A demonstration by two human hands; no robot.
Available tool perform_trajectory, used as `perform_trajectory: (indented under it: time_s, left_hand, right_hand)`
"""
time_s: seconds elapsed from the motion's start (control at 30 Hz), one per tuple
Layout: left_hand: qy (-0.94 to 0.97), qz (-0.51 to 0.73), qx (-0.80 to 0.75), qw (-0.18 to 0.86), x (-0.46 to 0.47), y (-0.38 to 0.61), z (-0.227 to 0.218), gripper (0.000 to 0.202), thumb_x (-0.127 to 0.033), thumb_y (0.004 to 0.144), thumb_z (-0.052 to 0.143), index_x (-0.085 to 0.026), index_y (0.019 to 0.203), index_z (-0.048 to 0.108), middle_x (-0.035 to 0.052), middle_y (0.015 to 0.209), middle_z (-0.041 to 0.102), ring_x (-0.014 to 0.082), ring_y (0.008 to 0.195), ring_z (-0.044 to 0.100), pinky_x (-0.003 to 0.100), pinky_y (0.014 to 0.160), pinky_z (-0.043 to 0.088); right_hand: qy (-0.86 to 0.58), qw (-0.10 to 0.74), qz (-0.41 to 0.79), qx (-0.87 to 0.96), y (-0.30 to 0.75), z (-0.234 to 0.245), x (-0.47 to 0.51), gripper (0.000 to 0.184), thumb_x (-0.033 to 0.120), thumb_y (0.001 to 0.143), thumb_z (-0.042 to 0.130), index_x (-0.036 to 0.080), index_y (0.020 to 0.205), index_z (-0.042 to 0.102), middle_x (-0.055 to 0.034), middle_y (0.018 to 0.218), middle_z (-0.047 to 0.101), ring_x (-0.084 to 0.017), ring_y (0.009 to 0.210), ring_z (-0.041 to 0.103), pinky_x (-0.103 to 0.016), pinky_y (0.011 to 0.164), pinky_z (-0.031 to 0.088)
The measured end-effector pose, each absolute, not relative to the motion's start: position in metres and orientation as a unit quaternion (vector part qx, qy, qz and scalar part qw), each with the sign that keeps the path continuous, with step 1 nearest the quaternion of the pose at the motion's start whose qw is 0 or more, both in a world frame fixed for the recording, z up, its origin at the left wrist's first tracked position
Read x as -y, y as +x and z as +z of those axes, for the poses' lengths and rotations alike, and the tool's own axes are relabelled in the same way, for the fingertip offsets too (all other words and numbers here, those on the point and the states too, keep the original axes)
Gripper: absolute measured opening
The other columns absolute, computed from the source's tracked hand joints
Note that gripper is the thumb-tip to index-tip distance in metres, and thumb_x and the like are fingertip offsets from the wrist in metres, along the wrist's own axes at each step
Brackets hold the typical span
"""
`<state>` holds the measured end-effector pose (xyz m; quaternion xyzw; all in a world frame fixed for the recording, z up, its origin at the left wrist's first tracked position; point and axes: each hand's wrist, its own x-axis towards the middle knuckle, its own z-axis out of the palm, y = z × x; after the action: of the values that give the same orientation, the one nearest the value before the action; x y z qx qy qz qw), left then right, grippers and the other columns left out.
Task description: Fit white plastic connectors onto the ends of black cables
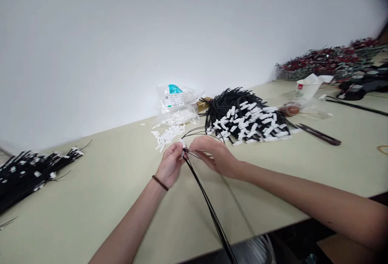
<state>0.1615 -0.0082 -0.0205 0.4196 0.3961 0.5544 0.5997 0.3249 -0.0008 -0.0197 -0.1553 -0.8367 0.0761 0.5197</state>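
Observation:
My left hand [171,162] pinches a small white connector [182,142] between thumb and fingers. Thin black wires fan out from it to the right, and a black cable [209,205] of several strands runs down past the table's front edge. Just right of the connector, my right hand [216,157] is curled with its fingertips closed on the thin black wires [194,155]; which strand they grip is partly hidden. Behind my hands lies a loose scatter of white connectors [168,136].
A clear plastic bag [177,104] of white parts stands by the wall. Beside it is a heap of black cables [233,104] with white connectors. Dark tweezers [319,134], a paper cup [307,89] and red-and-black wiring [330,62] lie right; another cable bundle [30,175] lies left.

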Motion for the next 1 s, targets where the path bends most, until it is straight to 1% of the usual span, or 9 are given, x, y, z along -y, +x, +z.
perform_trajectory:
  time_s: [0.1, 0.17, 0.27, 0.37, 0.43, 0.53, 0.63, 0.73, 1.0]
  left_hand:
    - [0.417, 0.570, -0.420, 0.569, 0.007, 0.160, -0.020, 0.031, -0.039, 0.060, 0.073, -0.015, 0.065, 0.055, -0.0028, 0.065, 0.052, 0.0066, 0.056, 0.043, 0.020, 0.056, 0.037]
    - [0.425, 0.574, -0.428, 0.554, 0.006, 0.159, -0.020, 0.031, -0.040, 0.060, 0.072, -0.015, 0.065, 0.055, -0.0026, 0.066, 0.052, 0.0065, 0.056, 0.043, 0.020, 0.056, 0.037]
    - [0.438, 0.568, -0.436, 0.544, 0.007, 0.158, -0.020, 0.030, -0.040, 0.062, 0.070, -0.015, 0.065, 0.055, -0.0023, 0.066, 0.051, 0.0071, 0.056, 0.044, 0.021, 0.056, 0.037]
    - [0.451, 0.560, -0.443, 0.536, 0.007, 0.158, -0.020, 0.030, -0.041, 0.063, 0.069, -0.015, 0.066, 0.055, -0.0016, 0.067, 0.051, 0.0077, 0.057, 0.044, 0.021, 0.057, 0.037]
    - [0.463, 0.550, -0.441, 0.537, 0.007, 0.158, -0.021, 0.030, -0.042, 0.063, 0.069, -0.015, 0.066, 0.056, -0.0013, 0.066, 0.052, 0.0080, 0.057, 0.044, 0.021, 0.056, 0.036]
    - [0.483, 0.529, -0.427, 0.552, 0.007, 0.157, -0.022, 0.029, -0.041, 0.065, 0.068, -0.015, 0.066, 0.056, -0.0011, 0.066, 0.051, 0.0084, 0.057, 0.044, 0.021, 0.057, 0.036]
    - [0.497, 0.517, -0.406, 0.567, 0.007, 0.157, -0.022, 0.027, -0.040, 0.067, 0.067, -0.015, 0.067, 0.057, -0.0011, 0.067, 0.051, 0.0085, 0.059, 0.044, 0.021, 0.058, 0.036]
    - [0.502, 0.515, -0.393, 0.573, 0.007, 0.156, -0.021, 0.026, -0.040, 0.068, 0.067, -0.015, 0.068, 0.058, -0.0011, 0.067, 0.051, 0.0083, 0.058, 0.043, 0.021, 0.058, 0.036]
    - [0.508, 0.515, -0.376, 0.578, 0.007, 0.157, -0.020, 0.026, -0.039, 0.067, 0.068, -0.015, 0.066, 0.058, -0.0012, 0.066, 0.050, 0.0083, 0.058, 0.042, 0.021, 0.058, 0.035]
  right_hand:
    - [-0.204, 0.574, 0.327, 0.723, 0.333, -0.007, -0.008, 0.013, 0.027, 0.089, 0.044, 0.018, 0.088, 0.054, -0.0043, 0.086, 0.061, -0.014, 0.083, 0.059, -0.032, 0.078, 0.050]
    - [-0.195, 0.629, 0.448, 0.605, 0.345, 0.002, -0.021, 0.015, 0.033, 0.086, 0.050, 0.018, 0.083, 0.051, -0.0020, 0.080, 0.059, -0.013, 0.078, 0.060, -0.033, 0.075, 0.051]
    - [-0.204, 0.700, 0.481, 0.487, 0.366, 0.012, -0.043, 0.017, 0.034, 0.079, 0.059, 0.019, 0.078, 0.052, 0.0019, 0.070, 0.052, -0.010, 0.066, 0.056, -0.025, 0.062, 0.050]
    - [-0.267, 0.748, 0.370, 0.482, 0.381, 0.019, -0.051, 0.016, 0.036, 0.079, 0.059, 0.021, 0.084, 0.058, 0.0021, 0.069, 0.049, -0.007, 0.053, 0.045, -0.018, 0.042, 0.036]
    - [-0.298, 0.746, 0.238, 0.546, 0.381, 0.021, -0.045, 0.015, 0.034, 0.081, 0.057, 0.022, 0.089, 0.063, -0.0001, 0.073, 0.053, -0.008, 0.054, 0.043, -0.019, 0.041, 0.032]
    - [-0.262, 0.669, 0.039, 0.694, 0.371, 0.020, -0.029, 0.012, 0.025, 0.083, 0.055, 0.022, 0.086, 0.067, -0.0024, 0.075, 0.057, -0.011, 0.062, 0.047, -0.024, 0.050, 0.037]
    - [-0.203, 0.570, -0.085, 0.791, 0.358, 0.012, -0.019, 0.013, 0.021, 0.083, 0.055, 0.020, 0.078, 0.067, -0.0025, 0.069, 0.059, -0.013, 0.064, 0.046, -0.027, 0.056, 0.038]
    - [-0.197, 0.518, -0.141, 0.820, 0.354, 0.005, -0.018, 0.013, 0.022, 0.083, 0.054, 0.020, 0.077, 0.066, -0.0018, 0.067, 0.059, -0.013, 0.063, 0.042, -0.027, 0.057, 0.036]
    - [-0.191, 0.504, -0.167, 0.826, 0.357, 0.003, -0.021, 0.013, 0.021, 0.084, 0.053, 0.020, 0.076, 0.064, -0.0009, 0.067, 0.057, -0.013, 0.063, 0.040, -0.026, 0.058, 0.034]
